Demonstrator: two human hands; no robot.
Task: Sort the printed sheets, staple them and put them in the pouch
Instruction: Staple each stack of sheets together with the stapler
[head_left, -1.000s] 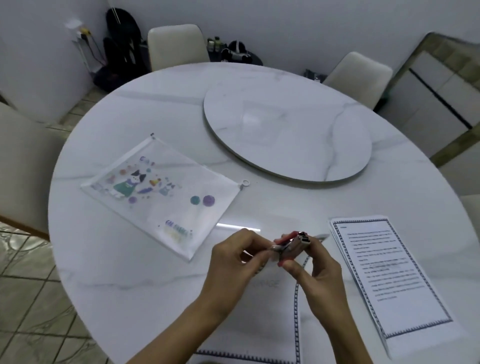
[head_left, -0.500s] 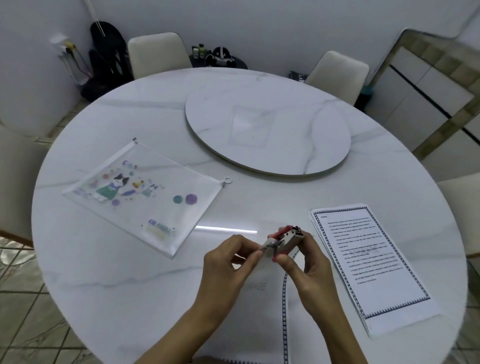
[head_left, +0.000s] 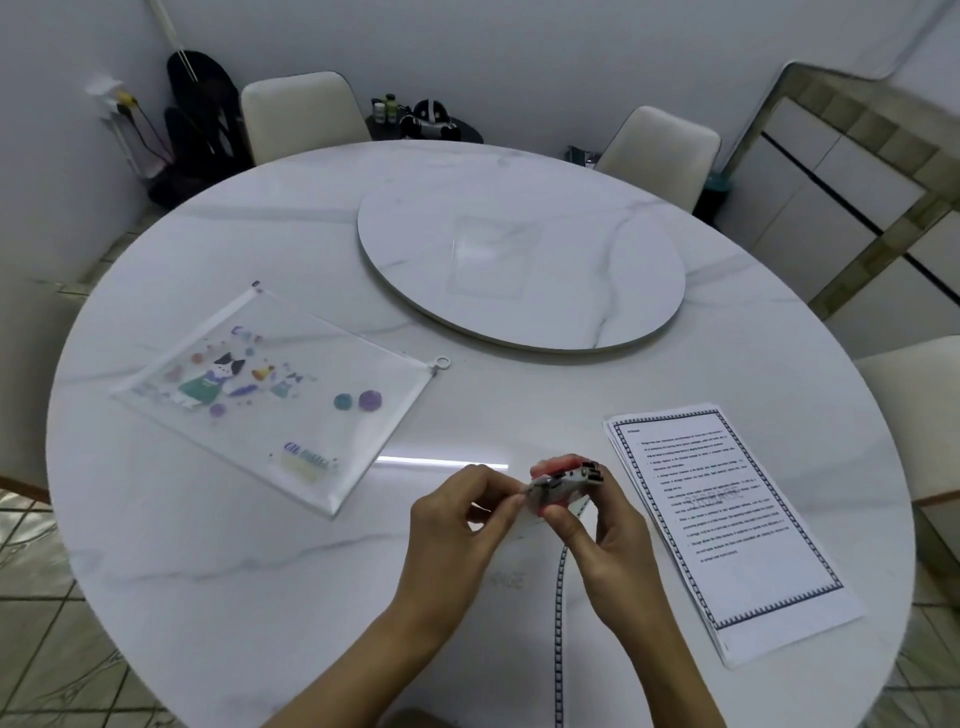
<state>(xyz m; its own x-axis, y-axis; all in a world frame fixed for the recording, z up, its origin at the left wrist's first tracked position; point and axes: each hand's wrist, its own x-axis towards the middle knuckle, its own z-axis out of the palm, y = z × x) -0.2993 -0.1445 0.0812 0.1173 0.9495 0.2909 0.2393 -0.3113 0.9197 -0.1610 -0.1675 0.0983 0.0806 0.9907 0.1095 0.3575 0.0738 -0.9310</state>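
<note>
A small stapler is held above the near part of the table. My right hand grips its body, and my left hand pinches its front end with thumb and fingertips. Under both hands lies a set of sheets face down, with a dark patterned border along one edge. A stack of printed sheets with the same border rests face up to the right. The clear zip pouch with cartoon prints lies flat to the left, its ring pull pointing right.
A round marble turntable sits in the middle of the white marble table. Cream chairs stand around it, two at the far side and one at the right. Bags and cables lie by the far left wall.
Both hands stay on the stapler at the same spot over the face-down sheets. Only the camera view has shifted, moving the scene in the frame.
</note>
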